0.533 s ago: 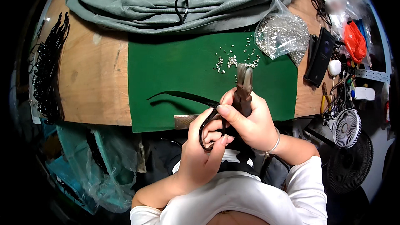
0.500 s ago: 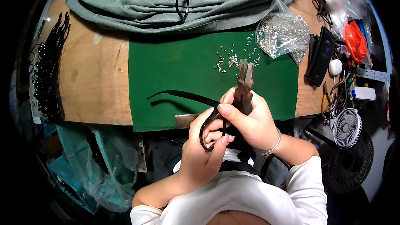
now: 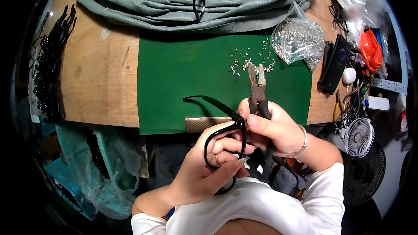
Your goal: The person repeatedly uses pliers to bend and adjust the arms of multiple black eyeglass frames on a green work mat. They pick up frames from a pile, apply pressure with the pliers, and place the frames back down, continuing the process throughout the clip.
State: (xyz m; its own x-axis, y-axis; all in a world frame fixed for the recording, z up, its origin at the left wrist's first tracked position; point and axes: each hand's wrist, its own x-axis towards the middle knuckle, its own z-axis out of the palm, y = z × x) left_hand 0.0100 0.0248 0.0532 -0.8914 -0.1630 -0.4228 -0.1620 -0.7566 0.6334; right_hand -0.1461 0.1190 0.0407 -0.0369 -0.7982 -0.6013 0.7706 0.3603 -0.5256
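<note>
A black eyeglass frame (image 3: 239,126) is in my left hand (image 3: 196,165), whose fingers wrap round one rim. One temple arm points up and to the left over the green mat (image 3: 174,74). In my right hand (image 3: 281,132) is a pair of pliers (image 3: 258,92) with dark handles. Their jaws are parted and point away from me, over a scatter of small silver metal pieces (image 3: 235,66) on the mat. My right thumb and fingers are close beside the frame's hinge corner; whether they touch it is unclear.
A clear bag (image 3: 298,39) of silver pieces lies at the mat's far right. Grey cloth (image 3: 130,4) with another black frame spans the back. Black frames (image 3: 52,74) are piled at left. A phone (image 3: 335,63), cables and a small white fan (image 3: 359,137) are at right.
The eyeglass frame has turned, showing more of its front, and its temple arm has swung right. The pliers' jaws have spread and turned. Both hands are slightly lower.
</note>
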